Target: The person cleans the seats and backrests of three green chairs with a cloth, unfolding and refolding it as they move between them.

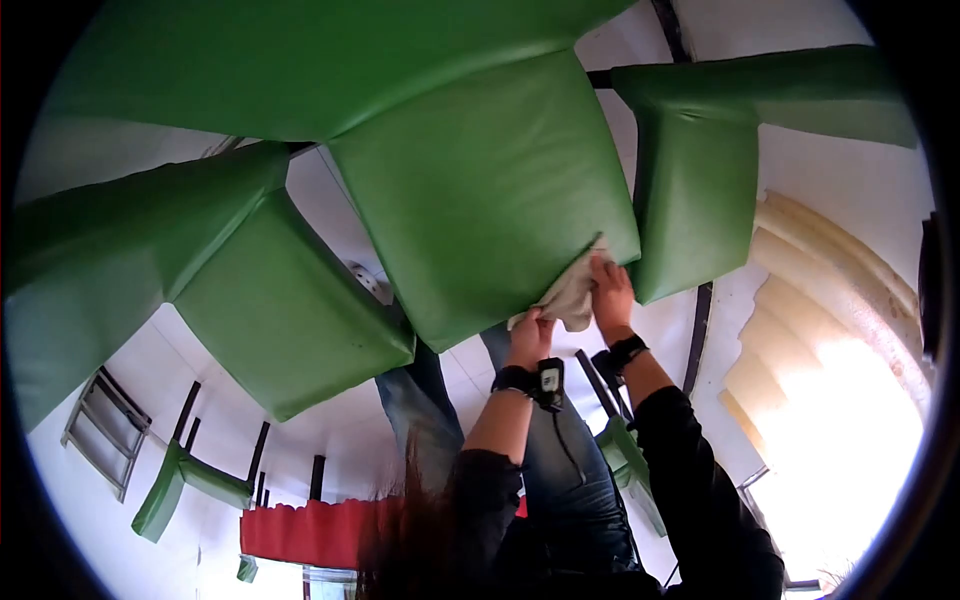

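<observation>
A beige cloth (570,295) lies over the near edge of a green padded chair seat (480,190), toward its right corner. My left hand (530,338) has its fingers closed on the cloth's left end, just off the seat edge. Close to the seat's corner, my right hand (611,295) grips the cloth's right side. Both wrists wear black straps, and a small device is on the left one.
Green chairs stand on the left (290,300) and right (697,190) of the middle one. Farther off are a metal ladder-like frame (108,430), another green chair (200,475), a red cloth (310,533) and yellowish curtains (800,330) by a bright window.
</observation>
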Motion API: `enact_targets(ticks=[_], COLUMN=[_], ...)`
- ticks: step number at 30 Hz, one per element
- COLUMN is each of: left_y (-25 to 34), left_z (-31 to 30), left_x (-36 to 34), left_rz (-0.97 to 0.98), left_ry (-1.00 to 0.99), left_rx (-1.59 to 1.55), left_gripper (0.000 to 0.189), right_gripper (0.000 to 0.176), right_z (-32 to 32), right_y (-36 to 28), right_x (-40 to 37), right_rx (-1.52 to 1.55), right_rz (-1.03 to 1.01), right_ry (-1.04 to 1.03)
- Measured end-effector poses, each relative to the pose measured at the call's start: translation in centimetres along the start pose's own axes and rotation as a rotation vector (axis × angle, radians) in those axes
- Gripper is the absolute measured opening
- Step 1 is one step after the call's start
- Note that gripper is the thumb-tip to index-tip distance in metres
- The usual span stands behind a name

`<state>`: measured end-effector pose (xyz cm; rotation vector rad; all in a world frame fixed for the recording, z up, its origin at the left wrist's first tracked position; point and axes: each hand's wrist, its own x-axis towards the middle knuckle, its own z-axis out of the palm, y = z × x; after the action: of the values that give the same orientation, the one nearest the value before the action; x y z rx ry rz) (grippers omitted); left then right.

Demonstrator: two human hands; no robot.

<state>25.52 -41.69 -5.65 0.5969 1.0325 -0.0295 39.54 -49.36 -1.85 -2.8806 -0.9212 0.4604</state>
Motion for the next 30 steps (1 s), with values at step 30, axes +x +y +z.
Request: enact_targets(ticks=[30], left_y=[18.7], left_z=[-3.9], left_x=[3.8], left_rz=[0.729], left_ry=[0.189], left_rx=[1.374], left_gripper=[0.058], right_gripper=[0.041], right_z=[0.7], right_y=[-11.5], right_x=[13.2], right_rx=[0.124], right_rz=[-0.18], right_ry=[0.121])
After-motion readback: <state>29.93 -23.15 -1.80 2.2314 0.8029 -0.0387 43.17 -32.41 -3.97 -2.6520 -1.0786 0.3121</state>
